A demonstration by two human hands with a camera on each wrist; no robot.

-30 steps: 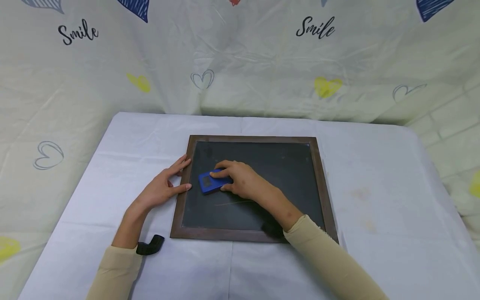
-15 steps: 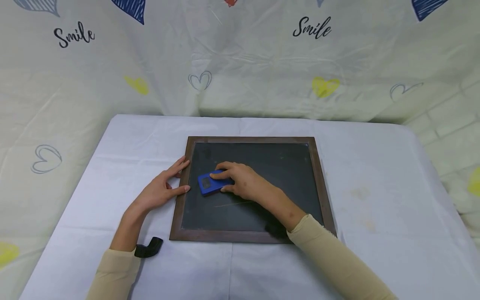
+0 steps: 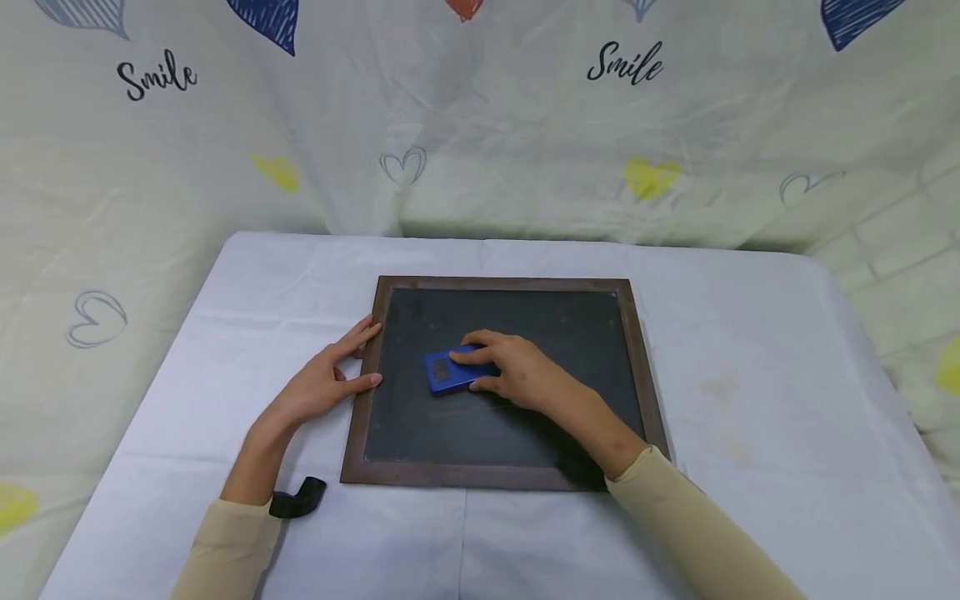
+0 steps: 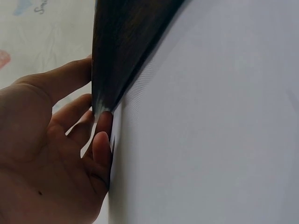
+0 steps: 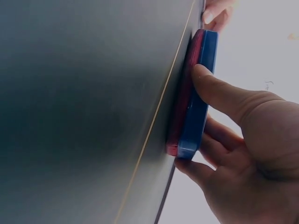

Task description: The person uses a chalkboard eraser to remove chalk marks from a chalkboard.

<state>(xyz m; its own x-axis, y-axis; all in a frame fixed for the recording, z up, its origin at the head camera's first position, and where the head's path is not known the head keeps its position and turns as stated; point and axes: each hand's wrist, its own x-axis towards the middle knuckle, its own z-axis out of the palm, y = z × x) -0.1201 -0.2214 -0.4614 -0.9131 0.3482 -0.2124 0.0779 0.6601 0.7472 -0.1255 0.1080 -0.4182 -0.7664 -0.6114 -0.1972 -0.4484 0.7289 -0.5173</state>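
My right hand [image 3: 525, 371] grips a blue chalkboard eraser [image 3: 442, 375] from its right end, thumb on the near side and fingers on the far side. In the right wrist view, the red felt side of the eraser [image 5: 189, 107] faces the dark board surface. A thin yellow line [image 5: 159, 102] runs across the board beside it. Flat on the table lies the brown-framed chalkboard [image 3: 487, 475]. At its left edge, my left hand [image 3: 318, 387] rests with thumb and extended fingertips on the frame; the left wrist view shows fingers [image 4: 72, 112] against the frame's border.
The table [image 3: 765, 400] wears a white cloth, faintly stained on the right. A black angled piece [image 3: 298, 498] sits beside the left cuff. Behind the table hangs a pale curtain [image 3: 517, 125] printed with hearts and "Smile".
My right hand has slid the eraser a little to the right across the board. My left hand stays at the left side of the frame.
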